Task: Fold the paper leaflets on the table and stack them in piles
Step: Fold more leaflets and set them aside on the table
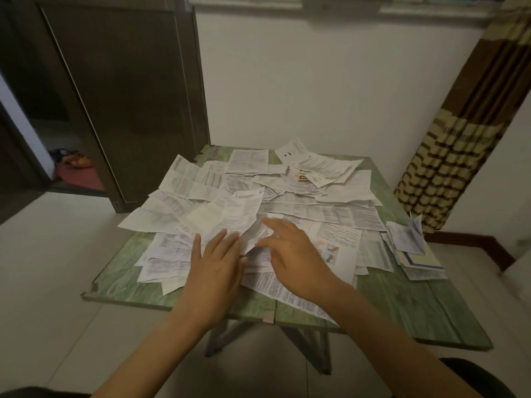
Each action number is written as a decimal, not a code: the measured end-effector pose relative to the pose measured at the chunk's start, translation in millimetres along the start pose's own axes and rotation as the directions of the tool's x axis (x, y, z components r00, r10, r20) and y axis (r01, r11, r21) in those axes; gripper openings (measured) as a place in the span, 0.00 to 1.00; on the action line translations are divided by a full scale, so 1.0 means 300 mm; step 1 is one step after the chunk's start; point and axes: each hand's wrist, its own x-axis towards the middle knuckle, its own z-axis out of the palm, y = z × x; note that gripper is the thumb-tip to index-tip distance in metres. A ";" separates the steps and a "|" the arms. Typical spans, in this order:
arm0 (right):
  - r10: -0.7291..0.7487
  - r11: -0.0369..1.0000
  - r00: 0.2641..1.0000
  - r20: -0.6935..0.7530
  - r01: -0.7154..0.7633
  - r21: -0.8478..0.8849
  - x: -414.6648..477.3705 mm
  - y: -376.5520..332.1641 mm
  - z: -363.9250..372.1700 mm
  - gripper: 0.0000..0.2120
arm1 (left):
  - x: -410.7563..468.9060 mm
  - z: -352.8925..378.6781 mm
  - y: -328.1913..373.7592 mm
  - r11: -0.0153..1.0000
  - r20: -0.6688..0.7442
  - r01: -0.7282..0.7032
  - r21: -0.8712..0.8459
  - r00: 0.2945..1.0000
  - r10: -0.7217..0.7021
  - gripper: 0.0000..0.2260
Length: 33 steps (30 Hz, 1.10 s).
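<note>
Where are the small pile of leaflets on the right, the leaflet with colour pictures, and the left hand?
small pile of leaflets point(409, 242): head view, on the pile's top sheet.
leaflet with colour pictures point(337, 239): head view, on its printed middle.
left hand point(215, 262): head view, on the back of the hand.

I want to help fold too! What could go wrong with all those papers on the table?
1. One leaflet pokes over the near edge of the table; a nudge from the right hand might slide it off.
2. The small pile sits at the right edge and looks uneven, so it may topple.
3. The sheets overlap, so the left hand might drag several at once.
</note>
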 end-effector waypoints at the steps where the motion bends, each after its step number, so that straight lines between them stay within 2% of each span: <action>1: -0.031 0.999 0.998 -0.047 0.030 -0.018 -0.001 -0.004 -0.006 0.15 | 0.001 -0.008 -0.002 0.999 -0.104 -0.051 -0.016 0.993 0.049 0.30; 3: -0.093 0.993 0.989 -0.112 0.084 -0.077 -0.003 -0.009 -0.021 0.13 | 0.009 -0.029 0.004 0.982 -0.278 -0.175 -0.077 0.949 0.148 0.25; 5: -0.114 0.992 0.978 -0.176 0.104 -0.067 -0.002 -0.017 -0.041 0.11 | 0.022 -0.063 0.015 0.951 -0.386 -0.252 -0.176 0.907 0.169 0.17; 7: -0.063 0.997 0.954 -0.294 0.075 0.030 -0.006 -0.033 -0.066 0.10 | 0.029 -0.093 0.028 0.920 -0.431 -0.225 -0.320 0.900 0.070 0.13; 9: 0.132 0.960 0.914 -0.383 -0.021 0.279 -0.018 -0.059 -0.108 0.08 | 0.029 -0.123 0.046 0.882 -0.431 -0.115 -0.456 0.896 -0.106 0.15; 10: 0.259 0.887 0.899 -0.352 -0.078 0.455 -0.026 -0.073 -0.138 0.09 | 0.031 -0.139 0.058 0.852 -0.399 -0.056 -0.521 0.898 -0.185 0.16; 11: 0.364 0.763 0.890 -0.273 -0.117 0.636 -0.035 -0.084 -0.167 0.10 | 0.034 -0.154 0.074 0.800 -0.335 -0.002 -0.599 0.909 -0.248 0.17; 13: 0.469 0.486 0.877 -0.106 -0.156 0.860 -0.053 -0.088 -0.208 0.12 | 0.042 -0.175 0.106 0.615 -0.111 0.123 -0.779 0.938 -0.327 0.24; 15: 0.505 0.391 0.863 -0.028 -0.200 0.898 -0.069 -0.086 -0.224 0.14 | 0.043 -0.181 0.137 0.386 0.122 0.249 -0.888 0.938 -0.325 0.29; 16: 0.518 0.382 0.856 -0.005 -0.226 0.896 -0.078 -0.090 -0.230 0.15 | 0.041 -0.179 0.153 0.305 0.180 0.278 -0.911 0.933 -0.312 0.30; 17: 0.528 0.377 0.849 0.017 -0.252 0.891 -0.086 -0.093 -0.232 0.16 | 0.037 -0.173 0.164 0.280 0.196 0.286 -0.916 0.930 -0.310 0.29; 19: 0.538 0.378 0.840 0.065 -0.310 0.873 -0.102 -0.092 -0.234 0.19 | 0.030 -0.163 0.182 0.339 0.155 0.268 -0.902 0.933 -0.325 0.29; 20: 0.536 0.421 0.841 0.076 -0.344 0.840 -0.108 -0.092 -0.234 0.19 | 0.029 -0.159 0.185 0.386 0.123 0.254 -0.887 0.935 -0.332 0.29; 21: 0.526 0.535 0.848 0.061 -0.386 0.752 -0.121 -0.092 -0.233 0.21 | 0.027 -0.154 0.188 0.428 0.102 0.245 -0.870 0.938 -0.331 0.30; 23: 0.429 0.845 0.903 -0.018 -0.394 0.360 -0.142 -0.090 -0.231 0.24 | 0.029 -0.154 0.192 0.514 0.089 0.234 -0.825 0.953 -0.291 0.32; 24: 0.326 0.934 0.945 -0.034 -0.317 0.164 -0.146 -0.091 -0.229 0.24 | 0.027 -0.155 0.194 0.560 0.089 0.220 -0.799 0.963 -0.253 0.32; 25: 0.243 0.969 0.970 -0.016 -0.242 0.060 -0.147 -0.087 -0.227 0.24 | 0.026 -0.157 0.197 0.592 0.087 0.197 -0.782 0.974 -0.210 0.31; 26: 0.207 0.977 0.978 0.023 -0.208 0.053 -0.147 -0.083 -0.225 0.21 | 0.025 -0.163 0.203 0.613 0.082 0.171 -0.771 0.982 -0.170 0.30; 28: 0.245 0.937 0.965 0.089 -0.260 0.235 -0.146 -0.081 -0.225 0.10 | 0.023 -0.171 0.209 0.639 0.047 0.119 -0.760 0.991 -0.128 0.26; 30: 0.326 0.841 0.941 0.092 -0.333 0.428 -0.150 -0.078 -0.224 0.03 | 0.023 -0.173 0.208 0.614 0.016 0.103 -0.782 0.989 -0.145 0.21; 33: 0.474 0.623 0.874 0.110 -0.421 0.660 -0.169 -0.064 -0.221 0.05 | 0.023 -0.166 0.201 0.615 0.031 0.136 -0.777 0.983 -0.180 0.13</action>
